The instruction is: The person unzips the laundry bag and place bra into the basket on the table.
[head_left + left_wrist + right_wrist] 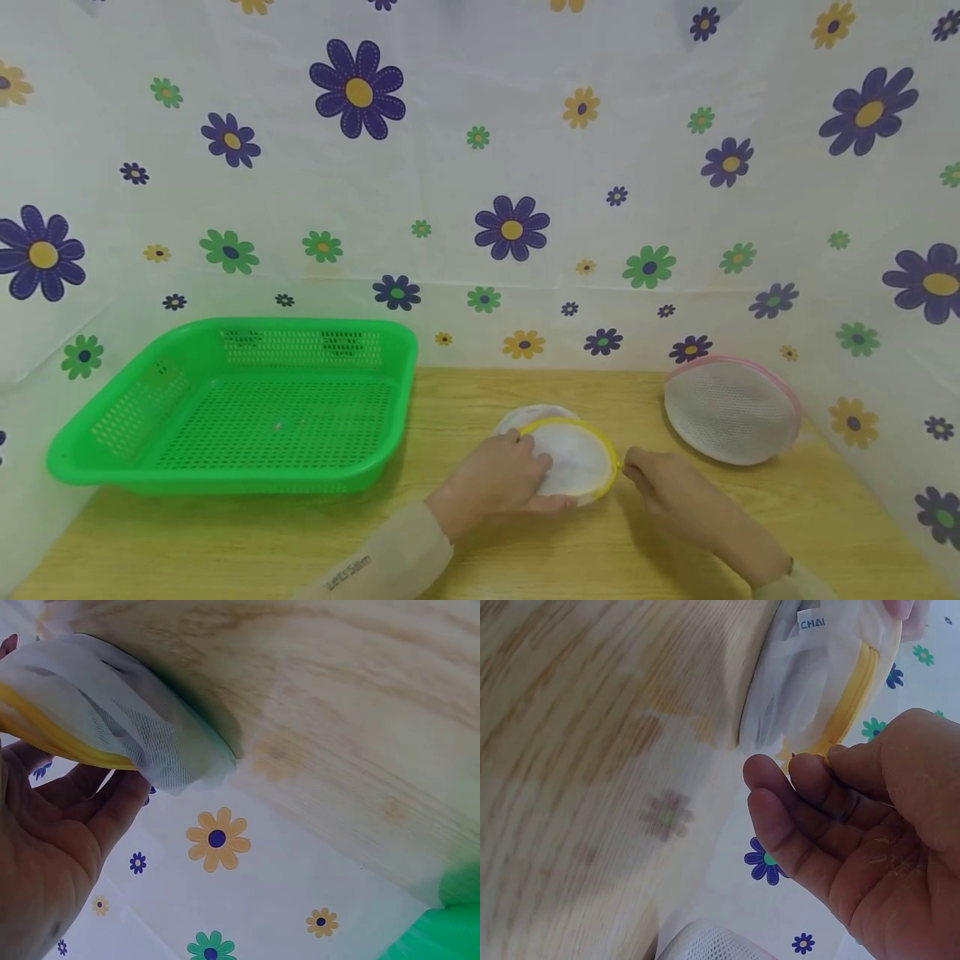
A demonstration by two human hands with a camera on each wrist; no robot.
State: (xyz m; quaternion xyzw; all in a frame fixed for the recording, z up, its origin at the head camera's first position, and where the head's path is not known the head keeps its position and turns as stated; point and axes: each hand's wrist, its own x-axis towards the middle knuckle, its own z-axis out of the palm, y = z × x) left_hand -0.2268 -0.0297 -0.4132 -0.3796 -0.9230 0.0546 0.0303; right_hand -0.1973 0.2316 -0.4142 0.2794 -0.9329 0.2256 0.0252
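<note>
A white mesh laundry bag [573, 460] with a yellow zipper [609, 442] around its rim stands low over the middle of the wooden table. My left hand [498, 473] grips its left side, fingers on the zipper edge in the left wrist view. At the bag's right end, my right hand [678, 498] pinches the end of the zipper between thumb and index finger; the small pull is mostly hidden by the fingertips. A white label [811, 622] with dark letters shows on the bag in the right wrist view.
A large green plastic basket [408, 375] with perforated walls stands on the left of the table. At the right back lies a second white mesh bag [731, 412] with a pink rim. Behind the table hangs a flower-print sheet [442, 183].
</note>
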